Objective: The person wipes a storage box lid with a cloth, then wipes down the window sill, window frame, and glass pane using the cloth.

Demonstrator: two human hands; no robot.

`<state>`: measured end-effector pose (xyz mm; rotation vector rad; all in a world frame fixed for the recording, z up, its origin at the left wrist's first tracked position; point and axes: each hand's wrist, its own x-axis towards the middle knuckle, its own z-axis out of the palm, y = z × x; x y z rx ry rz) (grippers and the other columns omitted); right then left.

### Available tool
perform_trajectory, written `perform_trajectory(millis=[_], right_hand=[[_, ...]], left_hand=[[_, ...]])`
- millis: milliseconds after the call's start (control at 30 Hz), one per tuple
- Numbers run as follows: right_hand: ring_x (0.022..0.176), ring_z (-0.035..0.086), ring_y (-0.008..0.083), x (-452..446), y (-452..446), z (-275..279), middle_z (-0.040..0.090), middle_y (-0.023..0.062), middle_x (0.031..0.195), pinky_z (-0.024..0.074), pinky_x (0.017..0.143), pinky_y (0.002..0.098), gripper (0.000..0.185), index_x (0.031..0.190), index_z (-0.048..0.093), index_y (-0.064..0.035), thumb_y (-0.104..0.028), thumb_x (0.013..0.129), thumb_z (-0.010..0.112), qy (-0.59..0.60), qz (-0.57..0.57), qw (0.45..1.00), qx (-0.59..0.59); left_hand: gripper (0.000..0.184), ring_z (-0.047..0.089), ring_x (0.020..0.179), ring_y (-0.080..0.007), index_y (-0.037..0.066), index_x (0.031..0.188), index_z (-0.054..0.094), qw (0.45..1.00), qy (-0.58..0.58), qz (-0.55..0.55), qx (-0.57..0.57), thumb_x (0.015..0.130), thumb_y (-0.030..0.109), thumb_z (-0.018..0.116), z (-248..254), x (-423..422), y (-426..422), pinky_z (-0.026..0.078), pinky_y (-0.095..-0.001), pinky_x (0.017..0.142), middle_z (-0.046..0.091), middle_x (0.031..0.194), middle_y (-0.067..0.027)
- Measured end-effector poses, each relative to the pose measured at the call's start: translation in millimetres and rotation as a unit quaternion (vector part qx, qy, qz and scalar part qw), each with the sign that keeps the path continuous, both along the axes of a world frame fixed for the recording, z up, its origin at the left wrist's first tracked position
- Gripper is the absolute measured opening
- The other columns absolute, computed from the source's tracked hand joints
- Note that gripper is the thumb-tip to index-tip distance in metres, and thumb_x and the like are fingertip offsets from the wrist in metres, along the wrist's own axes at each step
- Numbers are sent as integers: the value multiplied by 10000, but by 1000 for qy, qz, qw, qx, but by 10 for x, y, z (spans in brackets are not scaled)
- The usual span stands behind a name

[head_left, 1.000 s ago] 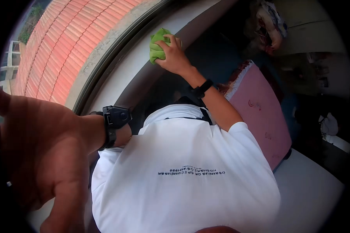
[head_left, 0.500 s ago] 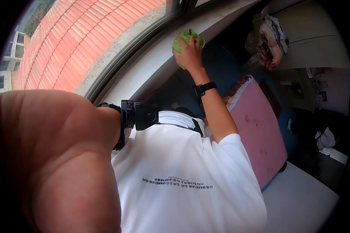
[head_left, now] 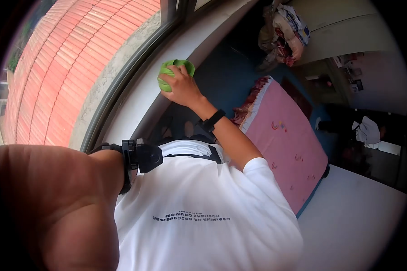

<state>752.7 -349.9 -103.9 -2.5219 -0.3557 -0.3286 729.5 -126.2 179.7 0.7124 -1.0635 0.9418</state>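
The right hand (head_left: 183, 88) held the green cloth (head_left: 185, 67) bunched on the pale sill (head_left: 144, 92), near its inner edge; loosened fingers could have dropped it. The left hand's (head_left: 61, 198) fingers could not be told.

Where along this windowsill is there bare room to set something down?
The windowsill shows bare beyond the green cloth, between the window frame and the sill's inner edge, and again between the cloth and the black wrist device. It is crowded at the cloth, which the right hand holds; the left hand hides whatever lies behind it.
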Motion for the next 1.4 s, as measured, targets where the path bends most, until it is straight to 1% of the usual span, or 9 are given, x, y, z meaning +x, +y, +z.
perform_trajectory(millis=[67,233,467,600,667,967,1067,1233,1400], right_hand=[[1183,497,425,244,-286,-86,545,151,1292,510,942,525,388,1106,699,-141,-239,739,775,-67,-93,993,-25],[1168,496,440,601,-514,-121,565,159,1275,492,948,537,384,1102,702,-121,-260,748,760,-68,-201,977,-31],[1131,517,397,-7,183,-2,582,165,1270,478,979,492,363,1092,709,-114,-237,753,752,-32,-113,993,4],[1066,548,346,81,-58,-49,604,86,1251,564,815,461,373,1097,708,-193,-241,732,766,-110,-5,994,-28],[1064,562,347,228,-278,22,616,80,1227,584,775,448,371,1093,705,-201,-238,730,772,-92,-19,994,-64],[1084,571,401,1393,-1900,13,633,125,1224,547,871,484,350,1101,709,-143,-266,774,717,-98,-130,982,-99],[1075,572,394,1288,-1690,36,633,128,1221,536,888,474,349,1094,709,-122,-269,778,720,-64,-78,989,-112],[1071,571,378,775,-972,103,631,109,1216,543,878,464,351,1078,704,-144,-253,748,750,-50,134,989,-46],[1060,576,361,1102,-1472,81,638,122,1185,567,797,444,380,1092,698,-165,-268,730,752,-74,155,985,-27]], left_hand=[[386,608,1055,-190,139,1316,549,1000,-3,-4,-9,1000,358,589,30,22,29,511,-342,892,603,1222,-84],[378,608,1050,-186,152,1302,560,1000,1,29,-3,994,367,597,27,-56,201,507,-338,888,610,1209,-76],[367,609,1044,-180,169,1283,577,997,25,71,-4,985,381,608,-116,-6,235,502,-333,882,620,1190,-65],[360,609,1041,-176,179,1271,586,992,34,117,34,980,389,614,-98,-35,149,499,-330,879,625,1180,-58],[357,610,1039,-175,184,1266,590,988,34,142,51,977,393,617,-74,-23,86,497,-328,878,628,1174,-55],[342,611,1031,-167,206,1240,611,975,51,207,66,966,410,632,-80,78,-745,491,-321,871,640,1150,-41],[338,611,1029,-164,214,1232,618,961,74,252,82,962,416,636,-44,10,-1034,488,-319,868,645,1142,-36],[330,611,1024,-160,226,1218,630,946,76,301,90,956,426,644,-32,73,-1395,485,-315,864,652,1129,-28],[322,612,1020,-156,239,1204,641,950,73,292,77,950,436,652,-7,236,-1564,481,-311,860,659,1115,-20]])
